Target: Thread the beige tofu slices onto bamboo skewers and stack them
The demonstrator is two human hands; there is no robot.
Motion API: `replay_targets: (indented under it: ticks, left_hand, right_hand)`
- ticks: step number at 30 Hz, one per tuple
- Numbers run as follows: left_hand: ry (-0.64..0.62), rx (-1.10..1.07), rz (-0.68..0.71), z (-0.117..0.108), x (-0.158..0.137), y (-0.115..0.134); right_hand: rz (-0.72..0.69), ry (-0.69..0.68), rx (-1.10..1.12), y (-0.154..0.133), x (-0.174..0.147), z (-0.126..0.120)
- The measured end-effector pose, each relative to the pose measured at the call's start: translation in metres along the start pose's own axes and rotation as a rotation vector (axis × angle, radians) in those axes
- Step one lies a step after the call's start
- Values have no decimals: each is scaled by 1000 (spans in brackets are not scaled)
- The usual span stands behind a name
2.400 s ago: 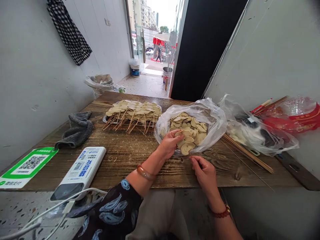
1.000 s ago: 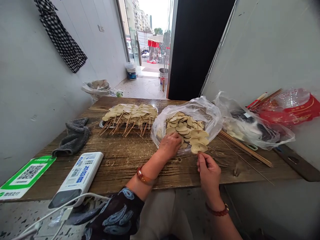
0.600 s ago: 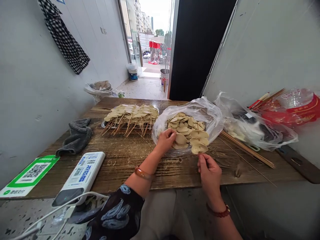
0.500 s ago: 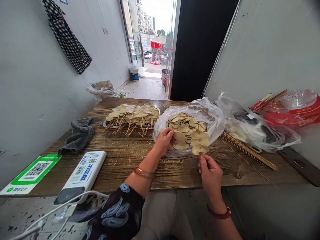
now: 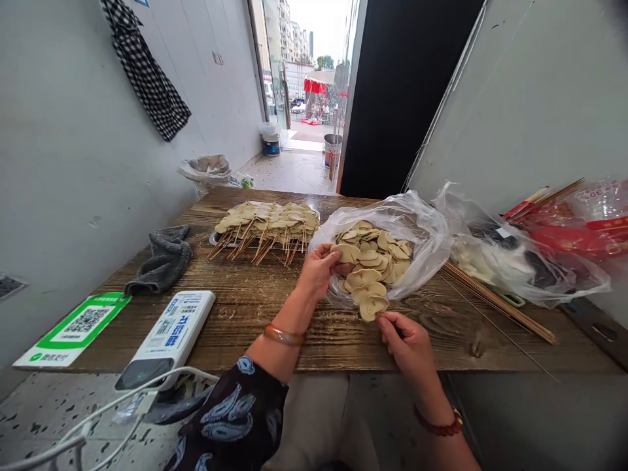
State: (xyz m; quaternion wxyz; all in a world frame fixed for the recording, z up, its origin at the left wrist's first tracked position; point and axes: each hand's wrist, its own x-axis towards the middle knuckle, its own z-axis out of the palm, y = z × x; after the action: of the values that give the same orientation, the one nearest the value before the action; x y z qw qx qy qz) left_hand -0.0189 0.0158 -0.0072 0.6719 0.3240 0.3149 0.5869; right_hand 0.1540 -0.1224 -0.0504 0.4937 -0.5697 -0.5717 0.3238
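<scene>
Between the thumb and fingers of my left hand [image 5: 318, 269] is a thin, pale beige slice [image 5: 345, 253], held at the left side of an open plastic bag [image 5: 429, 242]. Many similar loose slices [image 5: 390, 245] lie inside that bag. My right hand [image 5: 407, 337] pinches the lower end of a skewer threaded with several folded slices [image 5: 371, 306]; the stick itself is mostly hidden by them. The threaded slices hang over the bag's near edge, tilted toward upper left. Left of the bag, finished-looking skewers of slices [image 5: 267, 219] are piled on a metal tray.
Bare bamboo skewers [image 5: 505, 304] lie right of the bag, one apart from the bundle. Beyond them are another plastic bag [image 5: 520, 268] and a dark board [image 5: 596, 327]. At left are a grey cloth [image 5: 161, 258], a white payment device [image 5: 167, 337] and a green QR card [image 5: 73, 327].
My right hand has swung the threaded skewer leftward, tilting it toward my left hand. My left hand has raised a slice slightly. The whole view has shifted a little.
</scene>
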Motion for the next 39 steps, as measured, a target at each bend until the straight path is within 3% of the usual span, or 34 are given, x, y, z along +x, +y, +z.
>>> replay_targets:
  ticks: [16,39]
  left_hand:
    - [41,-71,71,-1,0,0]
    - [19,-14,82,6,-5,-5]
  right_hand:
    - [-25,-54,-48,4,2,1]
    - [-53,52,-161,-1,7,7]
